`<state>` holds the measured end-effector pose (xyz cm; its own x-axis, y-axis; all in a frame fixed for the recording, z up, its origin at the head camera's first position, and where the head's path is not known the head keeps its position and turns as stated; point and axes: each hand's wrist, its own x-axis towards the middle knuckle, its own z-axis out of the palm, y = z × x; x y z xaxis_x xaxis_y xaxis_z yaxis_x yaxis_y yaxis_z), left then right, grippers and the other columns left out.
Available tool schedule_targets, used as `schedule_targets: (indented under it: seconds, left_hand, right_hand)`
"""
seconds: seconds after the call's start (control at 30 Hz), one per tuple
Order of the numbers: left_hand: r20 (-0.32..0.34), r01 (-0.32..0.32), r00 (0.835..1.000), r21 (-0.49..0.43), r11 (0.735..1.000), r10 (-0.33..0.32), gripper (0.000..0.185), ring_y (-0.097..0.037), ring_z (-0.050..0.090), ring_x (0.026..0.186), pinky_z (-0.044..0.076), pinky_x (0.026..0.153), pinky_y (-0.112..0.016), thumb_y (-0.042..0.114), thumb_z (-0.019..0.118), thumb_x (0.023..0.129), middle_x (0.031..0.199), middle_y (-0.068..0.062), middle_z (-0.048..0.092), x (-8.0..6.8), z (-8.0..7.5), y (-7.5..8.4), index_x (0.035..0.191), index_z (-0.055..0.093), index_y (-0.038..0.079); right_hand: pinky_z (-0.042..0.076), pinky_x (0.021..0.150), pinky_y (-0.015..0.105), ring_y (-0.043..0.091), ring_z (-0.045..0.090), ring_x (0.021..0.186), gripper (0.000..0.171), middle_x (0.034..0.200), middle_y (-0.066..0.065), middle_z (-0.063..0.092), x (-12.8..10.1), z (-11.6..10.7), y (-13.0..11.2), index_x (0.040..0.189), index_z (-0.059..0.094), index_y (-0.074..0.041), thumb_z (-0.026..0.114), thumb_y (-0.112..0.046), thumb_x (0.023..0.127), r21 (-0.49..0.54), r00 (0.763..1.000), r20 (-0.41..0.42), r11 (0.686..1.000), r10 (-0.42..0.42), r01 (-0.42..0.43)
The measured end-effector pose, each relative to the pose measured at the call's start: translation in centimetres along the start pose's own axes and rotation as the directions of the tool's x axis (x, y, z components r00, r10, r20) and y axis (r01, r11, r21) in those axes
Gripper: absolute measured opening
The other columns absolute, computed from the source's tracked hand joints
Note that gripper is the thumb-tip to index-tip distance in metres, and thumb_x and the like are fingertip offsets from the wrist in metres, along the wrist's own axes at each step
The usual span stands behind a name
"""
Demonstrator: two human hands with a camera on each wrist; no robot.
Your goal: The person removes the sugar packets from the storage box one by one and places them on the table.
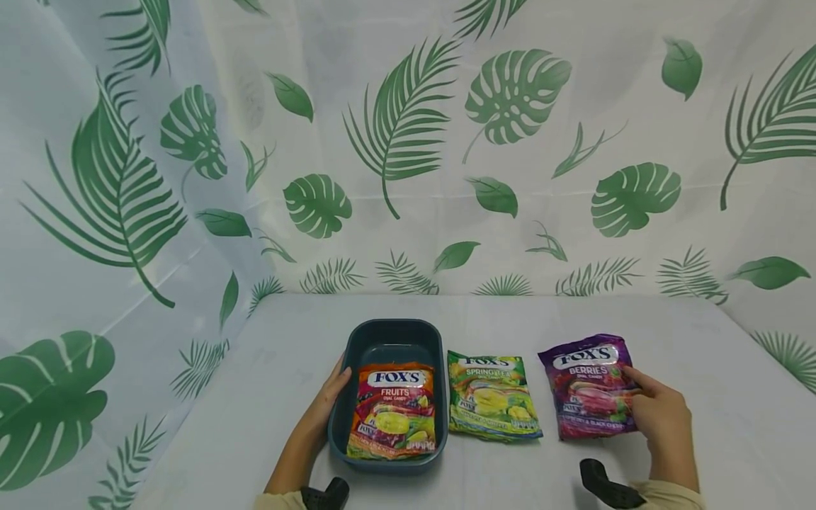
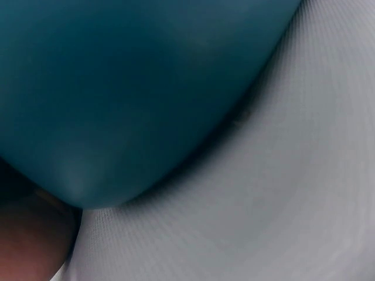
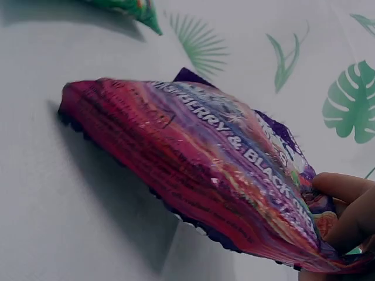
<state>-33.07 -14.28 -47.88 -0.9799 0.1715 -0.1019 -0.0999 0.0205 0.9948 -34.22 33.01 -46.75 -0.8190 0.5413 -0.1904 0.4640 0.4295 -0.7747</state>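
Both grip: left hand (image 1: 324, 401), tub (image 1: 385, 466); right hand (image 1: 664, 416), Berries bag (image 1: 590, 389); head view alone shows Fruits bag (image 1: 393, 411).

Pink-purple pkt (image 3: 187, 170) in R hand (image 3: 354, 219)

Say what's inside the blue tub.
A Fox's Fruits candy bag lies face up inside the blue tub, toward its near end. Past the bag, bare tub bottom shows. Whatever might be under the bag is covered and can't be seen.
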Motion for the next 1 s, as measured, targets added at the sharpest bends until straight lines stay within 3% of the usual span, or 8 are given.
schedule_targets:
  seconds: [0.13, 0.3, 0.6, 0.83, 1.0]
  left_hand:
    - [-0.004, 0.005, 1.0, 0.004, 1.0, -0.005, 0.06, -0.035, -0.004, 0.141, 0.0, 0.109, -0.057, 0.039, 0.026, 0.098, 0.155, -0.009, -0.002, 0.1, 0.0, 0.0, 0.148, 0.001, 0.019]
    - [-0.013, 0.01, 1.0, 0.012, 1.0, -0.01, 0.06, -0.035, -0.004, 0.141, 0.0, 0.108, -0.058, 0.04, 0.027, 0.098, 0.155, -0.009, -0.001, 0.0, 0.0, 0.0, 0.148, 0.002, 0.02]
    - [-0.019, 0.008, 1.0, 0.007, 1.0, -0.008, 0.061, -0.035, -0.003, 0.141, -0.001, 0.108, -0.059, 0.04, 0.029, 0.097, 0.155, -0.01, 0.0, -0.1, 0.1, 0.0, 0.148, 0.003, 0.019]
    - [-0.028, 0.014, 1.0, 0.018, 1.0, -0.014, 0.062, -0.036, -0.003, 0.141, -0.001, 0.108, -0.06, 0.042, 0.029, 0.097, 0.155, -0.01, 0.0, 0.1, 0.0, -0.1, 0.148, 0.003, 0.019]
    - [-0.03, 0.015, 0.999, 0.018, 1.0, -0.014, 0.062, -0.035, -0.003, 0.141, -0.001, 0.108, -0.06, 0.042, 0.029, 0.097, 0.155, -0.009, 0.0, 0.1, 0.0, -0.1, 0.148, 0.003, 0.019]
  right_hand:
    - [0.035, 0.057, 0.034, 0.04, 0.039, 0.101, 0.053, 0.125, 0.031, 0.045, -2.4, -0.6, -1.9, 0.136, 0.041, -0.009, 0.037, -0.001, 0.084, -0.098, 0.999, -0.009, 0.994, -0.047, 0.046]
    - [0.033, 0.06, 0.035, 0.041, 0.043, 0.092, 0.052, 0.111, 0.033, 0.05, -3.5, -0.8, -2.5, 0.131, 0.046, -0.003, 0.04, 0.0, 0.079, -0.197, 0.993, -0.015, 0.974, -0.114, 0.109]
    - [0.036, 0.064, 0.042, 0.043, 0.045, 0.093, 0.05, 0.114, 0.033, 0.049, -3.5, -0.5, -2.4, 0.131, 0.045, -0.002, 0.043, -0.002, 0.081, -0.246, 0.996, -0.01, 0.966, -0.089, 0.084]
    - [0.036, 0.062, 0.041, 0.044, 0.045, 0.094, 0.052, 0.116, 0.032, 0.049, -3.5, -0.6, -2.2, 0.131, 0.045, -0.004, 0.042, -0.002, 0.08, -0.251, 0.996, 0.003, 0.964, -0.094, 0.092]
    - [0.039, 0.078, 0.055, 0.053, 0.038, 0.11, 0.052, 0.132, 0.034, 0.037, -3.4, -0.7, -2.0, 0.133, 0.043, -0.006, 0.042, -0.005, 0.081, -0.262, 0.997, 0.03, 0.962, -0.073, 0.078]
